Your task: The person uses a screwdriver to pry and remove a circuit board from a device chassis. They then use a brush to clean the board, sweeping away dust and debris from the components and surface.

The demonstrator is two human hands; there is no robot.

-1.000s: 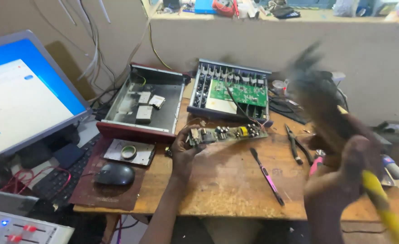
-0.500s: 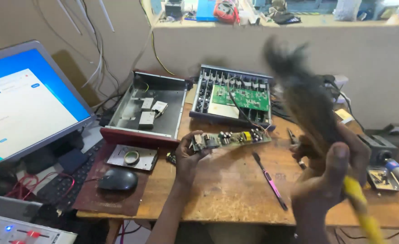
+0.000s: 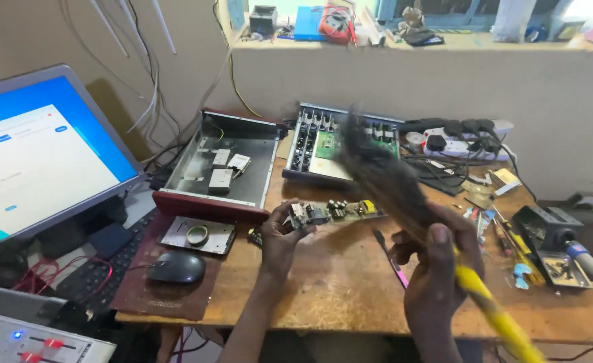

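A wooden table [image 3: 350, 296] is shown against a plastered wall, with a lit monitor [image 3: 37, 158] standing at its left end. Two opened metal chassis are seen at the back: an empty one [image 3: 226, 165] on the left and one [image 3: 323, 144] carrying a green board on the right. A power strip [image 3: 461, 134] with black plugs is placed behind them, to the right. A brush [image 3: 404, 202] with dark, motion-blurred bristles and a yellow handle is gripped in the right hand [image 3: 438, 272], the fingers being wrapped closed around the handle; its bristles are raised over the right end of the board [image 3: 330, 212]. This long, narrow circuit board is held just above the table centre, pinched at its left end between thumb and fingers of the left hand [image 3: 280, 235]. A black mouse [image 3: 175, 267] is seen resting on a brown pad [image 3: 165, 296] at the left. A soldering iron stand [image 3: 552, 235] is placed at the far right. A pink-handled screwdriver [image 3: 392, 259] lies beside the right hand.
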